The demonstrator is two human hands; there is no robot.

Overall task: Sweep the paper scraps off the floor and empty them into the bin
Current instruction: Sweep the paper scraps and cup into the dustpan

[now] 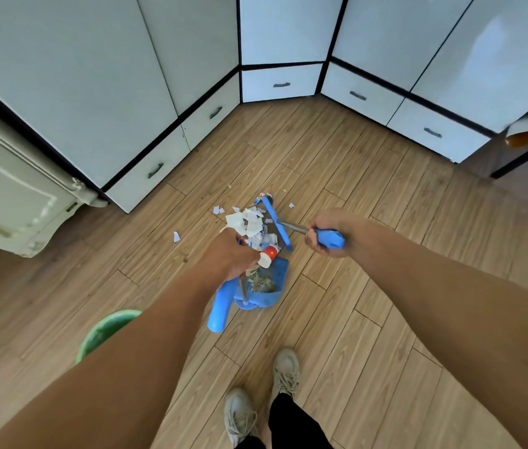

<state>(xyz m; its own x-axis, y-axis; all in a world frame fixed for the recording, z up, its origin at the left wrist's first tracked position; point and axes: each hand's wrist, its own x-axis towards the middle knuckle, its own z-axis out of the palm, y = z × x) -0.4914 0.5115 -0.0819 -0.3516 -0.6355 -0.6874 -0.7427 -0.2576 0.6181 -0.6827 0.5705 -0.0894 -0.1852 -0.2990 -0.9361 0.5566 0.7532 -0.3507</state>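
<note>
You're holding the broom (277,222) in your right hand (324,233), fingers curled tight round its blue grip. The shaft is running from that hand left and far to the blue head, whose long axis is lying near-to-far just right of the scraps (249,223). Your left hand (228,256) is gripping the dustpan (264,286) handle; the pan is sitting just near the pile, mouth facing far toward it. So the pile is lying between the broom head and pan lip, and the right hand is driving the stroke, near and left, I'd judge. A few stray scraps are sitting left and far of the pile on the floor (369,286). The bin (104,328) is waiting near-left, partly behind your left forearm.
</note>
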